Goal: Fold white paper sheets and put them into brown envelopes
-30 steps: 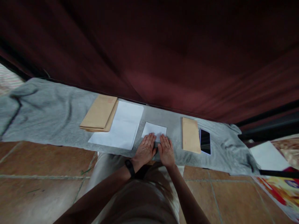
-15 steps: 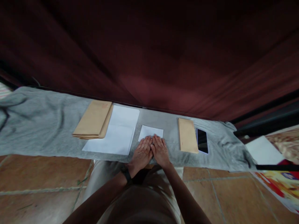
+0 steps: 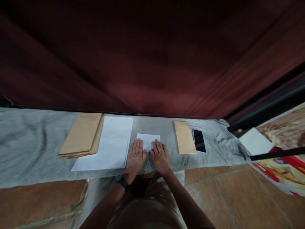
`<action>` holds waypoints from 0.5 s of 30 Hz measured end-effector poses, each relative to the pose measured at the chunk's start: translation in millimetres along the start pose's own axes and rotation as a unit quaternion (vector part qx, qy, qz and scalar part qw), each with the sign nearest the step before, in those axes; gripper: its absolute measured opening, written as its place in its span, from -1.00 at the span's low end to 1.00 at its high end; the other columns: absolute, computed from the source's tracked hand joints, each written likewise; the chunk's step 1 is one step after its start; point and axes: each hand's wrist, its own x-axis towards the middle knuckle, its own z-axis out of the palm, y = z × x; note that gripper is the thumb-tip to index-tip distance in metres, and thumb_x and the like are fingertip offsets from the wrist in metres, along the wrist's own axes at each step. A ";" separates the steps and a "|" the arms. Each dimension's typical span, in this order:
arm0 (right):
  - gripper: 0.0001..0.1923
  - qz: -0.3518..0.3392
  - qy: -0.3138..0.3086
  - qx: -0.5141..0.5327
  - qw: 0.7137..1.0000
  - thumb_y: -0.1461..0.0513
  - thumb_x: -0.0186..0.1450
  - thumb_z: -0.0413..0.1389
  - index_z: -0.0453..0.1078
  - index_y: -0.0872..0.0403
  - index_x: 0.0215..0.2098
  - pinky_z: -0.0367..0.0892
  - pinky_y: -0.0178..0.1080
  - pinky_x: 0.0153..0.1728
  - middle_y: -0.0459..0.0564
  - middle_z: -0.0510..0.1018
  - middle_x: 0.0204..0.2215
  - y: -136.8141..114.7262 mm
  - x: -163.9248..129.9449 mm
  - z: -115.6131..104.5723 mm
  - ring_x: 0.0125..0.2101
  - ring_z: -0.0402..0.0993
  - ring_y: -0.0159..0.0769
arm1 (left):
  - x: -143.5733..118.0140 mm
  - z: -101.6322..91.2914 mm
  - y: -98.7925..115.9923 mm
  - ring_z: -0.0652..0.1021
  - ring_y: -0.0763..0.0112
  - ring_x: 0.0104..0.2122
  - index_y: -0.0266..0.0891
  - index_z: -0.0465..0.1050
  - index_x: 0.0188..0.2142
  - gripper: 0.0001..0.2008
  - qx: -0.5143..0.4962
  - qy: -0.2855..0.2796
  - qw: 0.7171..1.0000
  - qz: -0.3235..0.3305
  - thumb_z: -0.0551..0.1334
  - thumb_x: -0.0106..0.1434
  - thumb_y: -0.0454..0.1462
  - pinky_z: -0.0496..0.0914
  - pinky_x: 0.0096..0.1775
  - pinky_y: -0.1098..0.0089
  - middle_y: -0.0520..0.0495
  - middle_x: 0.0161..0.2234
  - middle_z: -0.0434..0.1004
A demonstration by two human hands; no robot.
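A small folded sheet of white paper (image 3: 148, 139) lies flat on the grey cloth (image 3: 154, 124) in front of me. My left hand (image 3: 136, 156) rests palm down with fingers stretched out, its tips over the paper's left edge. Over the right edge lies my right hand (image 3: 160, 157), also flat and palm down. Between the two hands the middle of the paper shows. Left of them is a stack of larger white sheets (image 3: 114, 143), and partly on top of it sit several brown envelopes (image 3: 82, 133).
To the right lie another brown envelope (image 3: 184, 137) and a phone (image 3: 199, 141) with a dark screen. A dark red curtain (image 3: 152, 89) hangs behind the cloth-covered surface. Beyond its right end are a white sheet (image 3: 256, 141) and a colourful printed package (image 3: 281, 171).
My hands have slid apart from the middle of the small paper to its two sides. The view has turned slightly, so the things on the cloth appear further left.
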 end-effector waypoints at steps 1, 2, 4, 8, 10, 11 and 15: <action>-0.49 0.008 0.007 -0.001 1.000 0.18 0.53 -0.10 0.14 0.10 0.41 0.02 0.04 0.35 0.10 0.22 0.38 0.7 -0.7 1.0 0.37 0.12 -0.11 | 0.2 0.5 -0.9 0.14 0.05 0.40 -0.52 0.10 0.36 -0.41 -0.002 0.002 1.000 -0.008 -0.05 0.41 -0.25 0.14 0.34 -0.03 -0.41 0.39 0.11; -0.49 0.016 0.013 -0.001 1.000 0.19 0.53 -0.10 0.14 0.11 0.41 0.02 0.04 0.35 0.11 0.22 0.37 1.4 -1.5 1.9 0.36 0.12 -0.12 | 0.3 0.9 -1.5 0.14 0.04 0.40 -0.51 0.09 0.37 -0.41 -0.005 0.004 1.000 -0.016 -0.06 0.42 -0.25 0.14 0.34 -0.04 -0.42 0.39 0.11; -0.48 0.029 0.024 -0.001 0.999 0.20 0.52 -0.10 0.14 0.13 0.41 0.00 0.03 0.35 0.12 0.25 0.36 2.3 -3.0 3.0 0.36 0.13 -0.12 | 1.1 1.5 -2.2 0.13 0.02 0.40 -0.52 0.07 0.38 -0.40 -0.009 0.006 1.000 -0.026 -0.07 0.43 -0.24 0.13 0.34 -0.07 -0.43 0.39 0.10; -0.49 0.039 0.032 0.001 0.999 0.20 0.52 -0.09 0.16 0.16 0.39 -0.01 0.03 0.37 0.13 0.27 0.35 2.3 -3.0 2.0 0.35 0.16 -0.13 | 7.2 1.4 -3.4 0.12 -0.01 0.41 -0.54 0.07 0.37 -0.40 0.005 0.019 0.999 -0.027 -0.08 0.45 -0.20 0.14 0.33 -0.10 -0.46 0.38 0.13; -0.50 0.041 0.026 0.003 0.999 0.21 0.52 -0.10 0.19 0.16 0.38 -0.02 0.02 0.37 0.12 0.28 0.34 1.7 0.5 0.2 0.34 0.16 -0.14 | 13.2 1.0 -3.3 0.10 0.02 0.41 -0.51 0.06 0.38 -0.40 0.007 0.019 1.000 -0.011 -0.09 0.45 -0.20 0.14 0.34 -0.09 -0.42 0.39 0.12; -0.51 0.039 0.021 0.006 0.999 0.21 0.52 -0.11 0.21 0.16 0.37 -0.02 0.01 0.38 0.12 0.29 0.34 1.2 3.4 -0.9 0.35 0.16 -0.15 | 16.9 0.9 -2.8 0.09 0.03 0.41 -0.49 0.05 0.39 -0.40 0.006 0.015 1.000 -0.002 -0.09 0.45 -0.20 0.14 0.34 -0.08 -0.40 0.39 0.11; -0.51 0.007 -0.003 0.023 1.000 0.20 0.53 -0.14 0.23 0.15 0.36 -0.03 -0.02 0.39 0.08 0.29 0.34 -2.4 20.4 -4.4 0.35 0.15 -0.21 | 32.3 3.2 1.3 0.10 0.07 0.42 -0.46 0.03 0.40 -0.39 -0.003 -0.015 1.000 0.021 -0.08 0.42 -0.23 0.13 0.35 -0.05 -0.34 0.40 0.10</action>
